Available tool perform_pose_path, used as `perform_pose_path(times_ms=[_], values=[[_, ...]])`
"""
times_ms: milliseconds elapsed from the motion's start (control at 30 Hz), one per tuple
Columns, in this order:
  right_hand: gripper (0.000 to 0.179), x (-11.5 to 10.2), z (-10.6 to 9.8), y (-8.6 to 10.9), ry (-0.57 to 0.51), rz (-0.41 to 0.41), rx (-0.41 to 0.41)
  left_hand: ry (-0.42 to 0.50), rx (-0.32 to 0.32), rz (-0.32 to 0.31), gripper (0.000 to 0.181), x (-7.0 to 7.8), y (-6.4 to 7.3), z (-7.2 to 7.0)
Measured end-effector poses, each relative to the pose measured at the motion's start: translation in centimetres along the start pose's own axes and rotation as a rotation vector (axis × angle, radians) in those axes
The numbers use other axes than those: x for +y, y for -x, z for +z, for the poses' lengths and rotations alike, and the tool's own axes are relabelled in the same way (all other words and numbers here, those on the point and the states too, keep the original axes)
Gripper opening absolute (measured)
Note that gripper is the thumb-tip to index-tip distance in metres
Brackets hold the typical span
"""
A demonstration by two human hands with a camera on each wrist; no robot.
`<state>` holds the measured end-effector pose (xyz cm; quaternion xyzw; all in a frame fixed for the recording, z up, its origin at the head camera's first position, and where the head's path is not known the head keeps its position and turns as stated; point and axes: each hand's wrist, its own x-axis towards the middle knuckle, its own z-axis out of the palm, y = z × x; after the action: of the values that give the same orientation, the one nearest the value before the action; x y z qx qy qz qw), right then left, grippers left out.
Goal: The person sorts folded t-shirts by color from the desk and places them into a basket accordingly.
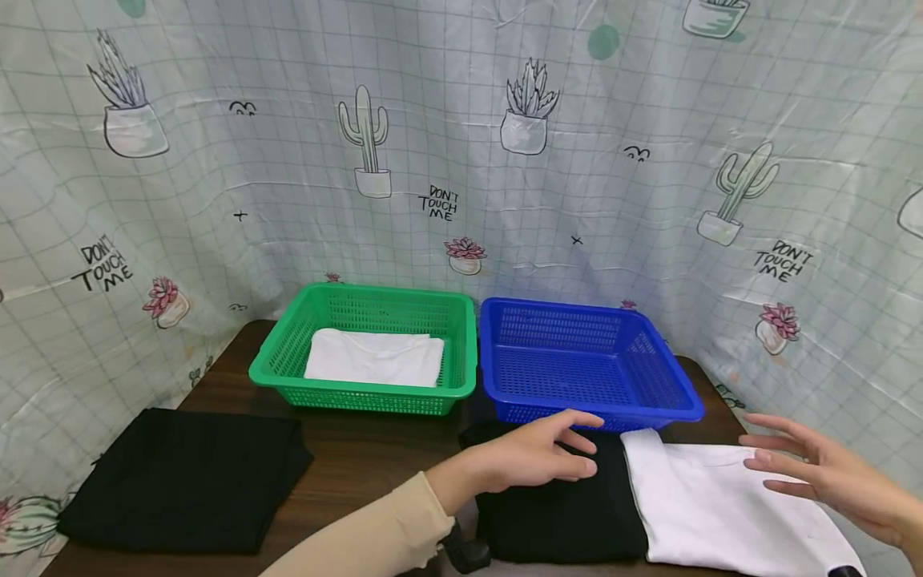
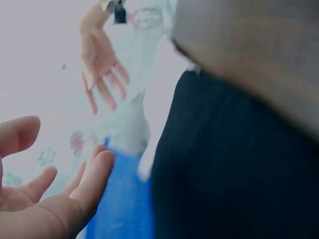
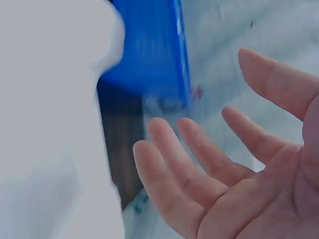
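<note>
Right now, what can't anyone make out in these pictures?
Head view: part of the right black cloth, behind the left fingers.
Head view: part of the green basket floor, under folded white cloth.
Left wrist view: holes of the blue basket, blurred.
Right wrist view: that basket's remainder, cut off by the top edge.

Plastic baskets (image 1: 375, 401) (image 1: 562, 377), matt cloth (image 1: 562, 521), tabletop (image 1: 360, 465) (seemingly wood)

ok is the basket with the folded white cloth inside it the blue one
No, the head view shows the folded white cloth lying in the green basket, beside the blue basket.
</note>
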<state>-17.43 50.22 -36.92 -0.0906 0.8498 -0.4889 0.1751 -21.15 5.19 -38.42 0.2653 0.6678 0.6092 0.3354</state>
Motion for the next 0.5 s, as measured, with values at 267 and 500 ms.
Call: perform_pose_path(times_ms=[267, 500], values=[[0.036, 3.8, -2.7, 1.2, 0.184, 0.223, 0.102, 0.2, 0.005, -0.033, 0.058, -2.4, -5.2, 5.9], [0.067, 6.1, -2.8, 0.9, 0.398, 0.237, 0.167, 0.111, 0.063, -0.066, 0.066, -3.9, -7.1, 8.6]])
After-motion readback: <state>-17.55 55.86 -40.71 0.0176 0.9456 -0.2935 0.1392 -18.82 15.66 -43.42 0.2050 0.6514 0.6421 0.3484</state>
